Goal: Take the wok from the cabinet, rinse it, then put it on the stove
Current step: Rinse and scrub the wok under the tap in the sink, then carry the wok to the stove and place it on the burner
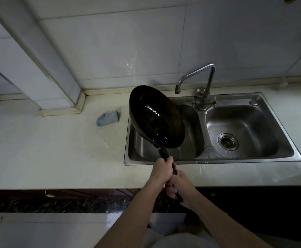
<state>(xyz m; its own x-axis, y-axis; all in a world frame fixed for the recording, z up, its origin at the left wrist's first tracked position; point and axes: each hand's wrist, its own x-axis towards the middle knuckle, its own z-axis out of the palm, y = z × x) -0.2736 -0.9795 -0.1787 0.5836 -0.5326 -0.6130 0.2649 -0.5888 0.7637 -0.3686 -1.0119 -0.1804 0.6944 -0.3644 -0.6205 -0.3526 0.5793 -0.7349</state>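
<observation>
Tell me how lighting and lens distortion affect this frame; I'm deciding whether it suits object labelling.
Head view: dim overall, with the dark cabinet fronts below the counter nearly black; bright glare streaks on the tilted black wok and sheen on the stainless steel double sink; wide-angle bowing curves the pale countertop edges; both hands, left hand and right hand, stay sharp on the handle.

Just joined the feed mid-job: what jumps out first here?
The black wok, tilted steeply over the left basin of the steel sink, wet inside. The left hand and right hand both grip its handle. The faucet stands behind, with no water visibly running.
</observation>
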